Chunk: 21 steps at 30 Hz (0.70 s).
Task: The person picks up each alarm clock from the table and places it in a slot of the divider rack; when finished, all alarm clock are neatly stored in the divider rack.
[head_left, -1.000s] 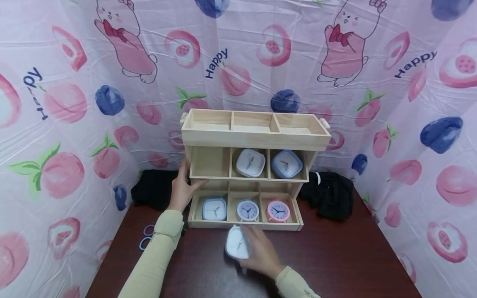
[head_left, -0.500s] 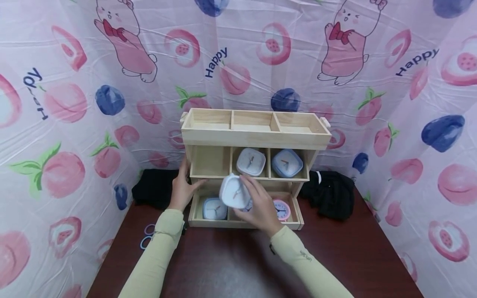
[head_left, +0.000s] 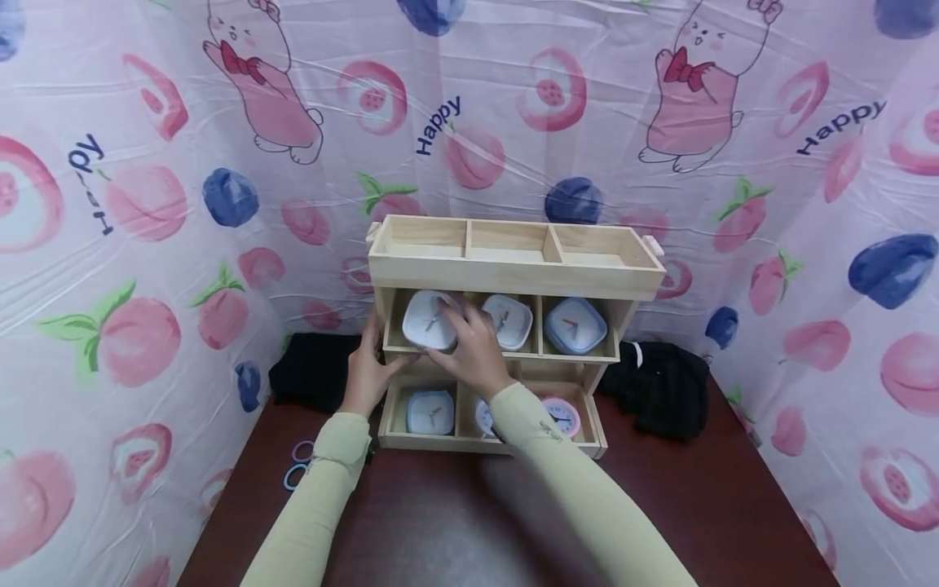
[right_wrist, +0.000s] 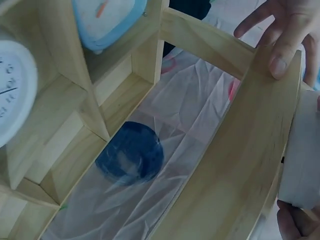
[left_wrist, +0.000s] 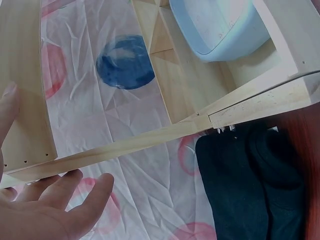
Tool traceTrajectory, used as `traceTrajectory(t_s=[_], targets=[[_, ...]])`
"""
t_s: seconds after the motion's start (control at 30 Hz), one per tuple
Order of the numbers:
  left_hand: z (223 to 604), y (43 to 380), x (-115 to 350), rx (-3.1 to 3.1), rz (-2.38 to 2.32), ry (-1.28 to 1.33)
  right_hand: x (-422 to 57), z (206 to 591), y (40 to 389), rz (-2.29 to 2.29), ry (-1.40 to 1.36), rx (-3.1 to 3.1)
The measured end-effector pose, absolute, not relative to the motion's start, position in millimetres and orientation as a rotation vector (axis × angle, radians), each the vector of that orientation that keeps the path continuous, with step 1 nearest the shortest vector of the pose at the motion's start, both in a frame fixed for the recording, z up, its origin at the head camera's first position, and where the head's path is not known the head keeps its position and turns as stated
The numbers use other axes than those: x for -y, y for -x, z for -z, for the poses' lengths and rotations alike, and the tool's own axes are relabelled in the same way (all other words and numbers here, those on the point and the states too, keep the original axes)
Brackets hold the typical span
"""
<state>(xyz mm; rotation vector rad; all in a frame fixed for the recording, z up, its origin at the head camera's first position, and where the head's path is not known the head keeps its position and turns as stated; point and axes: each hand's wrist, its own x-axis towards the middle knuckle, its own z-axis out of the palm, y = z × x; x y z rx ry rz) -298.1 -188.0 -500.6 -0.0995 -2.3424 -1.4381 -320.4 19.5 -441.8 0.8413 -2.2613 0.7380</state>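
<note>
A three-tier wooden storage rack (head_left: 506, 277) stands at the back of the table. My left hand (head_left: 364, 373) grips its left side at the middle tier, the thumb on the tray's front board and the other fingers by the side strut. My right hand (head_left: 475, 346) holds a white square alarm clock (head_left: 425, 320) at the left compartment of that tier, tilted back; whether it touches the compartment floor I cannot tell. Beside it sit another white clock (head_left: 511, 324) and a blue one (head_left: 575, 326). The right wrist view shows the held clock's side (right_wrist: 302, 155) at the edge.
In the bottom tier are a blue square clock (head_left: 430, 412), a round clock (head_left: 484, 418) partly behind my right arm, and a pink round clock (head_left: 563, 416). Black cloth bundles (head_left: 315, 371) flank the rack. Scissors (head_left: 297, 465) lie at left on the table.
My right hand has lifted the white clock from in front of the rack, up past the bottom tier, to the middle tier's left compartment. My left hand has stayed on the rack.
</note>
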Motion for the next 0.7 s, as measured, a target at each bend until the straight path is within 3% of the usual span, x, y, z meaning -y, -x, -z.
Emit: traceTrajectory(t_s=[0.7], targets=[[505,300,177,2.360,1.468,0.124,-12,449,331,-0.624,-0.846,2.413]])
